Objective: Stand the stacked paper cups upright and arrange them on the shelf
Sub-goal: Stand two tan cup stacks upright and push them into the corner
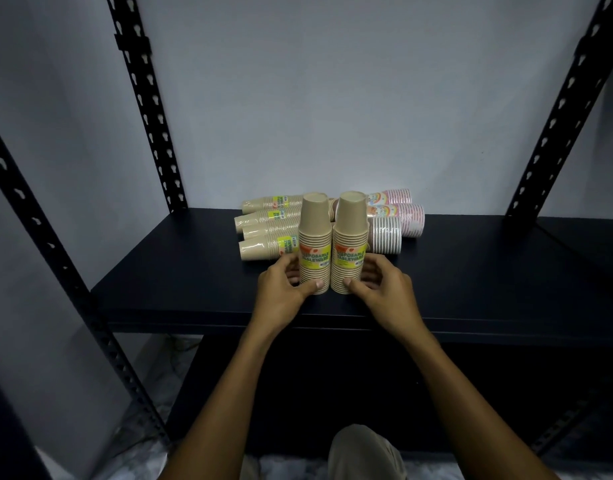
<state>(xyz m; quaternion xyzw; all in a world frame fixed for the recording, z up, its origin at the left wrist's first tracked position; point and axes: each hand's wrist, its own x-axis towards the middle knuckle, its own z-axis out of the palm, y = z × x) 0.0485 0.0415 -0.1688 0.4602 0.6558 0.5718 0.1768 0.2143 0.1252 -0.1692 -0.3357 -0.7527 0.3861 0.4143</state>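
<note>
Head view: a black shelf board (pixel 471 271) between slotted black uprights (pixel 149 109), against a grey wall (pixel 315 98). Two kraft cup stacks stand side by side at centre, bases up, yellow labels facing near. Left hand (pixel 280 289) grips the left stack (pixel 315 244), right hand (pixel 384 289) the right stack (pixel 350 244), thumbs pressing their lower rims. Behind, more kraft stacks (pixel 267 233) lie far left, pink-striped stacks (pixel 398 216) far right.

A pale grey wall (pixel 298 98) fills the upper part of the frame. Black slotted metal uprights (pixel 142 98) slant up at left and right. At the bottom centre sits a beige trouser knee (pixel 365 452), with pale speckled floor (pixel 138 441) at lower left beneath a dark lower board (pixel 298 393).
</note>
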